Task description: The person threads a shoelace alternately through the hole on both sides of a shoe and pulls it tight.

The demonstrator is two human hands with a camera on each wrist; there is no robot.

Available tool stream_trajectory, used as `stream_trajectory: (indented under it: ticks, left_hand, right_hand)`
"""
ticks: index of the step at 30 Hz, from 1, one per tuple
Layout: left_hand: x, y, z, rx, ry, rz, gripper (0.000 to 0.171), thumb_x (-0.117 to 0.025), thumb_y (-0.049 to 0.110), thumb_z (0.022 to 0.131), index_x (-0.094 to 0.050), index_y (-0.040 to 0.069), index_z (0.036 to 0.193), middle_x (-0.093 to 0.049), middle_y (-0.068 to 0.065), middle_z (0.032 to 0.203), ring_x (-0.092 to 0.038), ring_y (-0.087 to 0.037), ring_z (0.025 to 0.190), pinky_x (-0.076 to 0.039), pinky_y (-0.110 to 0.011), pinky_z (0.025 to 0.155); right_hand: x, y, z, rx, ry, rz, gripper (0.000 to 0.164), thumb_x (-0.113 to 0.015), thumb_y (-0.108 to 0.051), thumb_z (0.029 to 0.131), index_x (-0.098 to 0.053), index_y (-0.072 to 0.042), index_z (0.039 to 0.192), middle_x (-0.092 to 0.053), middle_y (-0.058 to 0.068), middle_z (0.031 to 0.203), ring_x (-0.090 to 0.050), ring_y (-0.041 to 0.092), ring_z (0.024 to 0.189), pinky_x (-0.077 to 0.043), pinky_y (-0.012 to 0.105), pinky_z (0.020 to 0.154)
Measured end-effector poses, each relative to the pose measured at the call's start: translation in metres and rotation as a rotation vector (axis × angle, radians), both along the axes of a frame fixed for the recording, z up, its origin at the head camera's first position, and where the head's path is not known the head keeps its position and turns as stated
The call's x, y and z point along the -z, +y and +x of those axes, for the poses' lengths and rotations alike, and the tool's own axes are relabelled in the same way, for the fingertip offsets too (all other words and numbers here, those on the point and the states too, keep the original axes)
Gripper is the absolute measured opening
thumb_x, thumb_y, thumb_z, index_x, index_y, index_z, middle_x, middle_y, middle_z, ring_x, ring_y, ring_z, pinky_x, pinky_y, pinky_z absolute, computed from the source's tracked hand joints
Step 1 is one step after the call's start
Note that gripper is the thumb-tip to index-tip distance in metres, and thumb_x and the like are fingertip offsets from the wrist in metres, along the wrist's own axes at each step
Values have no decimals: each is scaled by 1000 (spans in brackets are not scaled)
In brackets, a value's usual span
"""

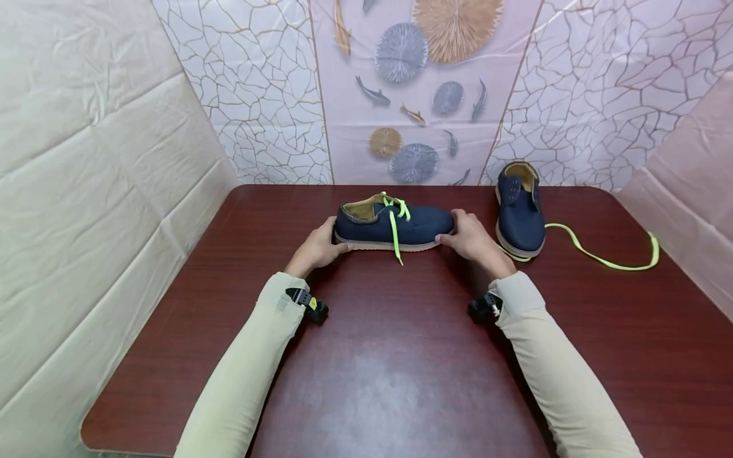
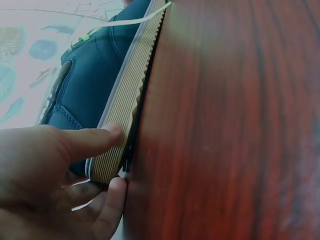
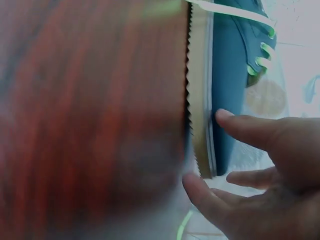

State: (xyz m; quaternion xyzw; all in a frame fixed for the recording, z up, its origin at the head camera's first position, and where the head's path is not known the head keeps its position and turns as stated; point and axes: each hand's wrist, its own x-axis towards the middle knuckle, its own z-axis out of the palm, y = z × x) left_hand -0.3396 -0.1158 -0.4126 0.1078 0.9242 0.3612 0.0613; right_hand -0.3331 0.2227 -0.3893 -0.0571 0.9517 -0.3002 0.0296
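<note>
The laced navy shoe [image 1: 412, 226] sits near the far edge of the wooden surface [image 1: 372, 331], side-on, with its heel towards the left hand [image 1: 314, 249] and its toe towards the right hand [image 1: 472, 236]. The left fingers are clamped around the heel, thumb against the ridged sole [image 2: 129, 90] and the others behind and low. The right fingers hold the toe, thumb against the upper just above the sole, the rest around its end. Whether the sole bears fully on the surface, I cannot tell.

Steadying the shoe from both ends looks sound: equal, light pressure should keep it level and turn it without twisting. The thumbs are best kept low, where the sole is likely stiffer than the upper. Fingertips tucked near the underside could get pinched if the shoe is pressed down, so easing them out first seems wise.

Mind the neon-yellow shoelace [image 1: 395, 232] too; one end hangs down the near side past the sole and could be trapped underneath. The second navy shoe [image 1: 520, 222] stands to the right, toe towards the person, with a loose lace [image 1: 601, 259] lying beside it; the right wrist should stay clear of both.
</note>
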Motion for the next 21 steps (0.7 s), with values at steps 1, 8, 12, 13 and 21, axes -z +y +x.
stream_trajectory:
  ticks: [1,8,12,13,21]
  left_hand:
    - [0,0,0,0,-2,-1,75,-73,22,102,-32,7,162,-47,-20,159,-42,-35,149,-34,-49,122]
    - [0,-1,2,-6,17,-13,73,-74,24,101,-34,6,160,-49,-20,157,-45,-35,147,-37,-49,120]
    - [0,-2,3,-25,35,-1,73,-77,24,99,-39,6,158,-54,-18,152,-50,-34,141,-40,-49,117]
    - [0,-2,3,-28,42,0,72,-78,24,98,-40,6,157,-55,-18,150,-51,-34,139,-41,-49,116]
    - [2,-1,5,-67,50,15,70,-75,23,100,-39,5,157,-55,-19,151,-52,-34,139,-42,-49,115]
  right_hand:
    - [-2,3,1,18,23,-2,74,-67,-24,104,-31,14,155,-40,42,150,-42,52,139,-35,59,117]
    - [-11,31,10,263,223,66,65,-62,-31,106,-40,15,147,-39,46,143,-37,64,130,-38,69,106]
    - [-12,47,12,402,271,125,73,-62,-33,105,-33,19,148,-31,50,142,-30,66,129,-34,74,102]
    - [-12,52,12,426,260,137,77,-61,-34,105,-27,18,151,-27,51,144,-28,68,131,-32,76,102]
    - [-8,71,16,491,26,126,106,-58,-46,104,9,15,159,-5,52,155,-17,72,140,-26,82,107]
